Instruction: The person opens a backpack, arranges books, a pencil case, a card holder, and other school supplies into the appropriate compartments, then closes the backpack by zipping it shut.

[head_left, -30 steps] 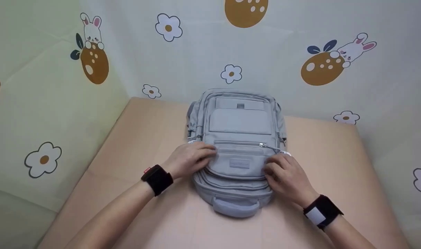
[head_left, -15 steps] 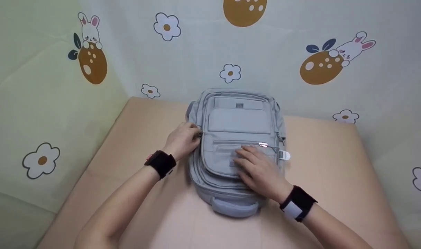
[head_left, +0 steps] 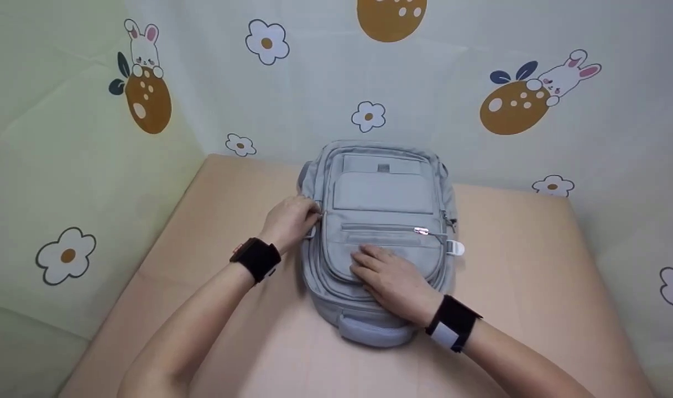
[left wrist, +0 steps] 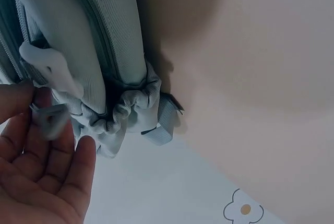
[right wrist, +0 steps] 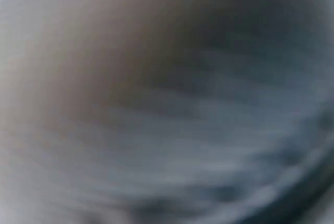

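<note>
A grey backpack (head_left: pixel 383 193) lies front side up, its carry handle (head_left: pixel 376 331) toward me. At its left side my left hand (head_left: pixel 290 222) pinches a zipper pull between thumb and forefinger. In the left wrist view the pull's grey tab (left wrist: pixel 51 121) hangs blurred by the fingers, beside a white plastic tab (left wrist: pixel 49 67). My right hand (head_left: pixel 394 282) lies on the lower front pocket, fingers extended and touching the fabric, hiding the label patch there. Above that hand runs a short pocket zipper with a silver slider (head_left: pixel 421 231). The right wrist view is heavily blurred.
The backpack rests on a beige padded surface (head_left: pixel 524 265). Behind and to the left hang pale curtains (head_left: pixel 308 83) printed with flowers and rabbits. A white tab (head_left: pixel 455 247) sticks out at the bag's right side.
My left hand has moved up along the bag's left edge to a zipper pull. The right hand has left the right edge and moved left onto the front pocket.
</note>
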Tool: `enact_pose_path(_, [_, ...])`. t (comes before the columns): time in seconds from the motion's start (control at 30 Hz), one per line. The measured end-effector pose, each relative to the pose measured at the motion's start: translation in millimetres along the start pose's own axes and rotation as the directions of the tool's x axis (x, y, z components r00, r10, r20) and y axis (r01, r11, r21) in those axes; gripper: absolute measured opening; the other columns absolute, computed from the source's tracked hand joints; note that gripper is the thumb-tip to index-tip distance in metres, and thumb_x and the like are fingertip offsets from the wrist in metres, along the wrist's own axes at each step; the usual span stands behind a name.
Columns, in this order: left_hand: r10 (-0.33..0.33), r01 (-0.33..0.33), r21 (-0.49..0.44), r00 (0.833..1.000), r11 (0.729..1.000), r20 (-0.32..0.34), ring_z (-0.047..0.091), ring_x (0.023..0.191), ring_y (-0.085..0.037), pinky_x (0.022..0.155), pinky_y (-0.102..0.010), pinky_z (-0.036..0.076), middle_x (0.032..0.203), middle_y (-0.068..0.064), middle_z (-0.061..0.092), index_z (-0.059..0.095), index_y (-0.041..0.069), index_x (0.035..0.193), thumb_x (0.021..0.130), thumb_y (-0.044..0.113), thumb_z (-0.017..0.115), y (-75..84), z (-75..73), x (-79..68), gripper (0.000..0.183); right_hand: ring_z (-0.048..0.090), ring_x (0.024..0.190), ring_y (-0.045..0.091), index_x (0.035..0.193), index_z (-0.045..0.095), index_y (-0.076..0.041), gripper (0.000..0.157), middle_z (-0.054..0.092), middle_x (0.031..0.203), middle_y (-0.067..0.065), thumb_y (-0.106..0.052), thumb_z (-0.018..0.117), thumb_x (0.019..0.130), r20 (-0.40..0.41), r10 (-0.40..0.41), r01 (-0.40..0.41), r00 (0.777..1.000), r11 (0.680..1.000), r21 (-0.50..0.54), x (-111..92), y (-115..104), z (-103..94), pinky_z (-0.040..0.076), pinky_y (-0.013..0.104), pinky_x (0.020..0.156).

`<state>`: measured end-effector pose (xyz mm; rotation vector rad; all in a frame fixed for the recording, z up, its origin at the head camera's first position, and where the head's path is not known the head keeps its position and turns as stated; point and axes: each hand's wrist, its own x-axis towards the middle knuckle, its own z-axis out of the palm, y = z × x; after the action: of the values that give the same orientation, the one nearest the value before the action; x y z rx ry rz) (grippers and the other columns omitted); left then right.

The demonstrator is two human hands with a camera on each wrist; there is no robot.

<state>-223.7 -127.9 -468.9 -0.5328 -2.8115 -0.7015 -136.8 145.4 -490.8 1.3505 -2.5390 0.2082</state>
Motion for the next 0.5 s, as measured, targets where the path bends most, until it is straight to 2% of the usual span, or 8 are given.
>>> enact_pose_path(0.27, [0.024,-0.024,0.03,1.0,0.999,-0.003,0.067,0.086,-0.025,0.076,-0.042,0.054,0.094,-0.004,0.072,0.074,0.012,0.094,0.095,0.016,0.072,4.2,-6.7,-4.5,0.005,0.047,0.14,0.029,0.131,0.07,-0.014,0.034,0.058,0.145,0.007,-0.025,0.067,0.099,-0.02,0.007,-0.008,1.0,1.0,-0.005,1,0,4.0,0.041,0.046,0.111])
enact_pose_path(0.5, [0.06,-0.061,0.08,0.998,0.995,0.016,0.065,0.079,-0.023,0.069,-0.042,0.054,0.087,-0.003,0.069,0.074,0.012,0.089,0.094,0.016,0.074,10.4,-7.9,-16.0,0.006,0.049,0.138,0.03,0.129,0.072,-0.014,0.031,0.06,0.143,0.007,-0.024,0.068,0.099,-0.045,0.01,-0.01,0.999,1.0,-0.008,0,0,5.0,0.043,0.047,0.109])
